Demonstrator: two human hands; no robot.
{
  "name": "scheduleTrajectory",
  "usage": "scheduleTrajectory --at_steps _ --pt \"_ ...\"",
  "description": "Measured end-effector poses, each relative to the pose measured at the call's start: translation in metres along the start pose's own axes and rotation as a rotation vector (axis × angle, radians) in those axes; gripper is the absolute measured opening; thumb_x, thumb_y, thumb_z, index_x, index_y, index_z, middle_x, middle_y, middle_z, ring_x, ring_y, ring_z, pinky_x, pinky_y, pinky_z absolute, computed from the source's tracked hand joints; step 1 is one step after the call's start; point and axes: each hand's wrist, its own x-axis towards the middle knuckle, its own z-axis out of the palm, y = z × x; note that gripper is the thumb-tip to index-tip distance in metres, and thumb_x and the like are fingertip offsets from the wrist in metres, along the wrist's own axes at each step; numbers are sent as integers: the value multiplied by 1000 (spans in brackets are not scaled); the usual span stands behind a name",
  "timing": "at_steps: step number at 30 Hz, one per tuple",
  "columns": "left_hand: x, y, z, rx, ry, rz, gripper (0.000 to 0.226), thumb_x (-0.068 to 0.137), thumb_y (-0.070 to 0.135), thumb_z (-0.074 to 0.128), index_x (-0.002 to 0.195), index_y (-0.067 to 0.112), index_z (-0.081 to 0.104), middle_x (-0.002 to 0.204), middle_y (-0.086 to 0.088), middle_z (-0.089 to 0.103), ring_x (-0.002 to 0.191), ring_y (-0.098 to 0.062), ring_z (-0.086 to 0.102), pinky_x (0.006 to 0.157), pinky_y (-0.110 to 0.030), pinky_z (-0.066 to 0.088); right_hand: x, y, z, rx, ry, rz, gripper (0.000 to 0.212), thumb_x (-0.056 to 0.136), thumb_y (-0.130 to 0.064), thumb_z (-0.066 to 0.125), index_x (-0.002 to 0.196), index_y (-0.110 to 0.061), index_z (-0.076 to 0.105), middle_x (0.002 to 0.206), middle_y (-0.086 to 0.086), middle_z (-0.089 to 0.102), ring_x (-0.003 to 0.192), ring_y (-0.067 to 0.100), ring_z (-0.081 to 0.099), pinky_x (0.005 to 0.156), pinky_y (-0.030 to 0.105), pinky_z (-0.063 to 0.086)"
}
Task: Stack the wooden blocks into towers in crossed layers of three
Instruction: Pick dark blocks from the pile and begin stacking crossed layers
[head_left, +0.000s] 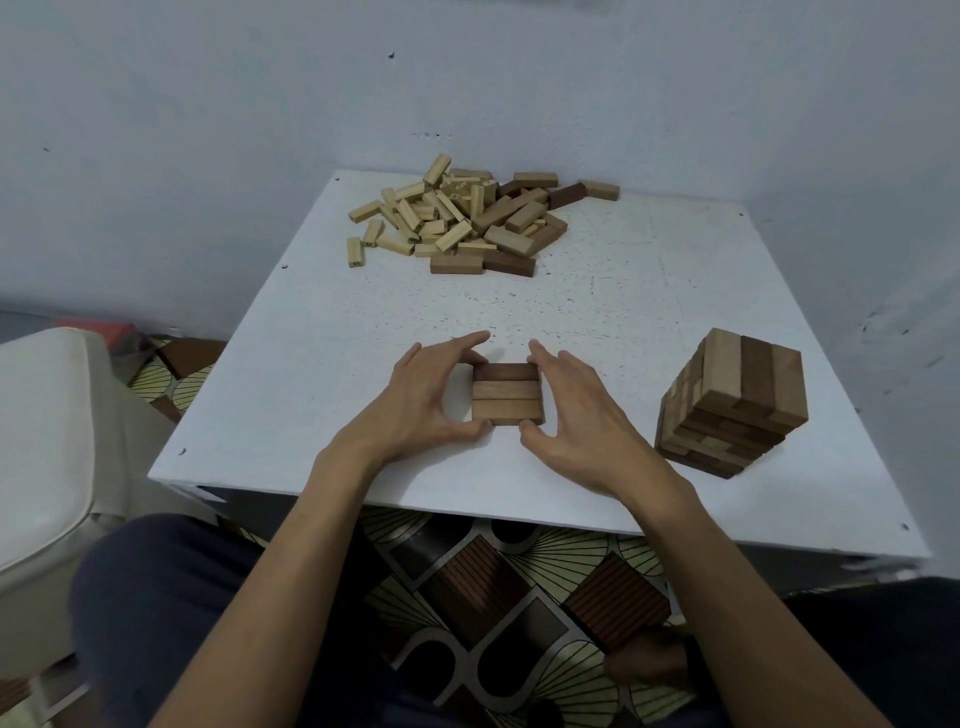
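A flat layer of three brown blocks (507, 395) lies side by side on the white table (597, 291), near its front edge. My left hand (423, 400) cups the layer's left side, its thumb at the near left corner and its fingers by the far left corner. From the right, my right hand (576, 410) mirrors it, with the thumb at the near right corner. A finished tower of crossed layers (737, 402) stands to the right of my hands. A loose pile of light and dark blocks (467, 215) lies at the far side of the table.
A pale wall stands close behind and to the right of the table. A white cushioned seat (47, 441) is at the left. Patterned floor (498, 587) and my dark-clad knees show below the table's front edge.
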Motion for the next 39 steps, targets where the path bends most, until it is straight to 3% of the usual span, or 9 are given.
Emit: scheduleTrajectory --at_steps 3,8,18,24,28,33,39 --pt "-2 3 -2 24 -2 21 94 67 58 63 151 30 30 131 11 56 112 3 37 113 -36 27 0 1 -1 -9 13 -25 83 92 -31 59 158 -21 10 157 0 29 148 13 12 116 30 20" --pt "-9 17 -13 18 -13 21 92 66 55 63 150 36 29 129 15 54 120 -10 42 108 -31 28 -6 -9 -12 -10 37 -80 84 89 -27 62 157 -18 14 150 -1 36 141 11 18 107 21 22" --pt "-7 74 -49 26 14 106 84 71 41 72 144 46 31 128 20 51 124 -6 41 105 -28 30 -37 -35 -55 -148 216 -158 88 89 -35 60 158 -20 8 145 -2 38 136 11 22 101 25 30" --pt "13 110 -39 -32 -11 188 81 72 39 74 143 43 35 129 19 53 128 -1 41 101 -19 28 -61 -21 -93 -197 284 -129 89 87 -38 61 158 -23 9 144 -4 39 135 11 23 95 22 23" --pt "34 136 -21 -61 -46 220 81 72 39 74 143 42 35 130 17 54 129 -7 42 105 -30 32 -79 0 -117 -184 311 -63 89 84 -40 60 157 -23 12 143 -2 41 134 13 25 102 33 35" --pt "57 161 5 -105 -99 240 80 72 40 74 142 42 35 131 14 55 129 -8 43 106 -36 34 -95 29 -137 -134 317 26 89 84 -31 65 157 -24 13 141 -5 43 132 11 25 95 24 26" --pt "72 172 24 -115 -144 232 79 69 47 70 140 46 35 130 18 55 127 -10 44 104 -36 34 -101 54 -143 -117 319 76 91 85 -35 67 157 -27 11 143 -8 43 133 10 27 98 25 27"
